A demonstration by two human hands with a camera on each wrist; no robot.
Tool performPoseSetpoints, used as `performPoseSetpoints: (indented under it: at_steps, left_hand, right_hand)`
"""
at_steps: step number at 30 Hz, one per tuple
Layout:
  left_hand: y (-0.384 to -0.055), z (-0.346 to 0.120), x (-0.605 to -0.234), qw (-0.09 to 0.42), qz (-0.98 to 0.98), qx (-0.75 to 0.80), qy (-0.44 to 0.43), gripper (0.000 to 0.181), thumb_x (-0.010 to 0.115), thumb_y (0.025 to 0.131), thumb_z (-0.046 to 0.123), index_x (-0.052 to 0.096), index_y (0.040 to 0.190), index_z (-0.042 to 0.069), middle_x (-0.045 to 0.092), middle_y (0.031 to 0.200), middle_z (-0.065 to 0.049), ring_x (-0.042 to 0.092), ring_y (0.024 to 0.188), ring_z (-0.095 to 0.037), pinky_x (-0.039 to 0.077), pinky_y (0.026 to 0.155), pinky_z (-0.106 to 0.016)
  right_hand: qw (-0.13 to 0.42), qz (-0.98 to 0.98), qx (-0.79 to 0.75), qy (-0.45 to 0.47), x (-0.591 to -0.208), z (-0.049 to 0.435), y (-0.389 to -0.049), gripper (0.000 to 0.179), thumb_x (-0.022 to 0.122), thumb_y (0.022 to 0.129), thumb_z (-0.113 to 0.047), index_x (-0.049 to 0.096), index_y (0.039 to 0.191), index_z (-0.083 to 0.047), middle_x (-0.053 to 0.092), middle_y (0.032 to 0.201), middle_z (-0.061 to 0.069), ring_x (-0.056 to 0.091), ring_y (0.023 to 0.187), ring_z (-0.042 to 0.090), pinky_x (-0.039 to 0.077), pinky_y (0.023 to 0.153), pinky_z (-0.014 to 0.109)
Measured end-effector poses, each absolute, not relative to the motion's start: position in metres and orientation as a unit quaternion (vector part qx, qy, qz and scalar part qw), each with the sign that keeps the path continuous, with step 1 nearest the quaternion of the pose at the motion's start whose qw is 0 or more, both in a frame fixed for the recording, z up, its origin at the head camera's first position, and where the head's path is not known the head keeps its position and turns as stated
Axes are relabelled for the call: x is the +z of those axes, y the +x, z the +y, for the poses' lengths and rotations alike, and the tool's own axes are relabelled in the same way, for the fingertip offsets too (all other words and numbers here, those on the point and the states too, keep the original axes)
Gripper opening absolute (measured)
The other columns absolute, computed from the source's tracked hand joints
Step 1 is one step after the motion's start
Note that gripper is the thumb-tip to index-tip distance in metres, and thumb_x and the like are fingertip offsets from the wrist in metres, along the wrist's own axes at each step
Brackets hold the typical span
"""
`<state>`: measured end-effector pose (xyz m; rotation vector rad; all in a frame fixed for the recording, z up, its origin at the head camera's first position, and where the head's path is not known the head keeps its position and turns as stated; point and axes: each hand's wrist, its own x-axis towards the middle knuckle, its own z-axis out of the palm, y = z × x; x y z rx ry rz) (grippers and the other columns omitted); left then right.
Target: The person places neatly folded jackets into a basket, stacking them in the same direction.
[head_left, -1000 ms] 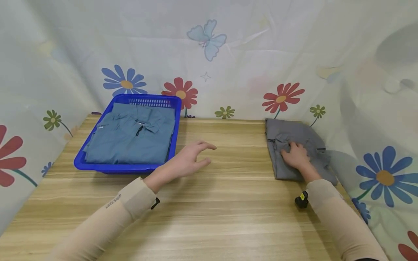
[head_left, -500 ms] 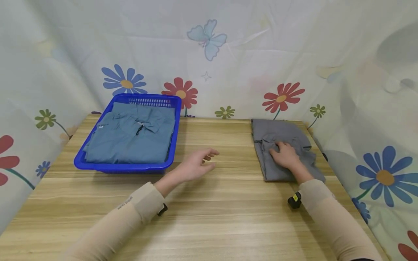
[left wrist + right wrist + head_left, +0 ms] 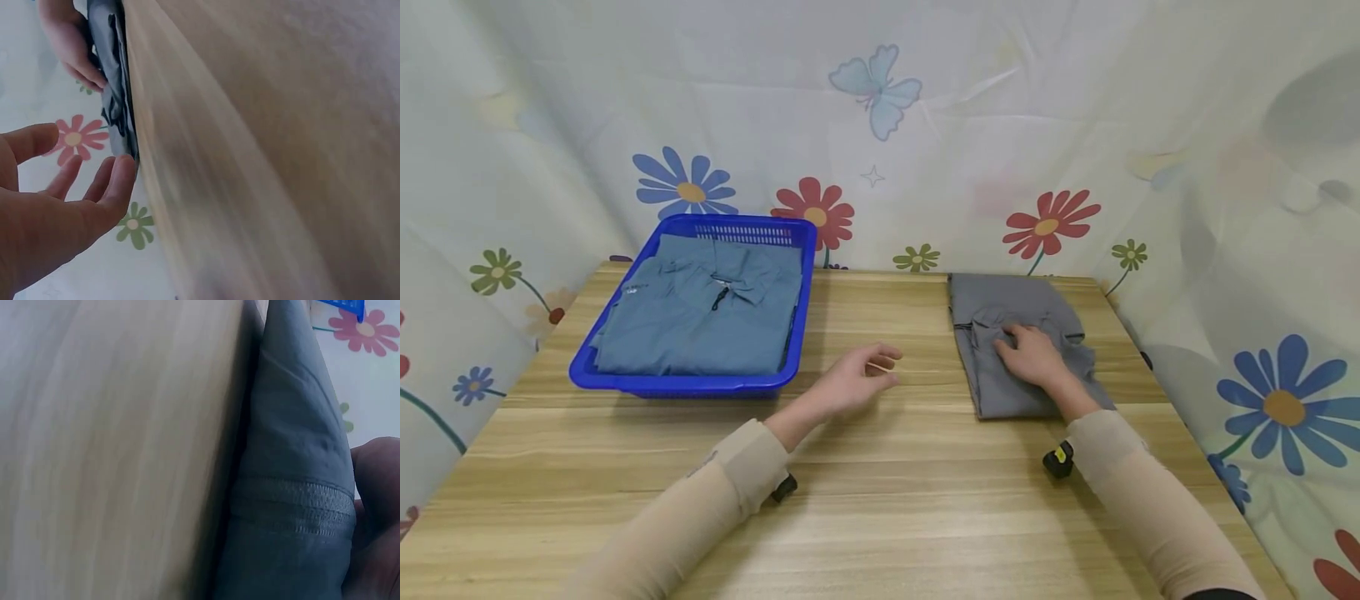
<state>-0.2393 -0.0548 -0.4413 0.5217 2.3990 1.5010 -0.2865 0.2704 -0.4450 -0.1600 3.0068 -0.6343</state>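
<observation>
My right hand (image 3: 1036, 358) rests on top of a folded grey garment (image 3: 1007, 293) at the right of the table, fingers lying on the cloth. In the right wrist view the garment's (image 3: 297, 444) rounded, folded edge shows a stitched band, with part of the hand (image 3: 378, 506) beside it. My left hand (image 3: 853, 379) hovers over the table between the basket and the grey garment, fingers loosely bent, holding nothing. In the left wrist view its fingers (image 3: 115, 187) stand apart from the garment. A folded blue-grey zip-neck garment (image 3: 700, 333) lies in a blue plastic basket (image 3: 662, 385).
The wooden table (image 3: 880, 517) reaches back to a white curtain (image 3: 962, 150) printed with flowers and a butterfly. The curtain also hangs along both sides. The basket stands at the back left. A black wrist device (image 3: 1058, 460) sits at the right cuff.
The right hand has slid the grey garment leftward across the table, away from the right edge. My left hand has shifted slightly right and nearer the front, its fingers bending a little more.
</observation>
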Motion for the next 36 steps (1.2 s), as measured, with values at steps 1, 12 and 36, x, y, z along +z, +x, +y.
performPoseSetpoints:
  at_steps: [1, 12, 36]
  left_hand:
    - [-0.240, -0.054, -0.442, 0.136, 0.825, 0.521, 0.169, 0.039, 0.066, 0.101, 0.012, 0.060, 0.139, 0.003, 0.063, 0.133, -0.020, 0.061, 0.119, -0.032, 0.047, 0.103, -0.047]
    - [-0.248, -0.050, -0.451, 0.197, 0.750, 0.628, 0.070, 0.044, 0.061, 0.103, 0.008, 0.052, 0.145, 0.000, 0.055, 0.139, -0.024, 0.057, 0.124, -0.034, 0.051, 0.101, -0.047]
    - [-0.269, -0.047, -0.441, 0.262, 0.618, 0.738, -0.071, 0.066, 0.059, 0.104, 0.013, 0.025, 0.159, -0.001, 0.045, 0.149, -0.030, 0.051, 0.133, -0.042, 0.046, 0.105, -0.054]
  right_hand:
    - [0.032, 0.977, -0.206, -0.054, -0.445, 0.268, -0.287, 0.055, 0.046, 0.108, -0.027, 0.045, 0.148, 0.010, 0.044, 0.148, 0.036, 0.034, 0.139, 0.053, 0.029, 0.113, 0.064]
    - [0.038, 0.974, -0.209, -0.076, -0.444, 0.236, -0.287, 0.053, 0.049, 0.107, -0.030, 0.049, 0.149, 0.004, 0.044, 0.148, 0.034, 0.038, 0.138, 0.052, 0.034, 0.109, 0.066]
    - [0.056, 0.979, -0.168, -0.102, -0.452, 0.164, -0.269, 0.058, 0.051, 0.107, -0.040, 0.045, 0.156, -0.009, 0.039, 0.155, 0.026, 0.034, 0.143, 0.046, 0.031, 0.105, 0.075]
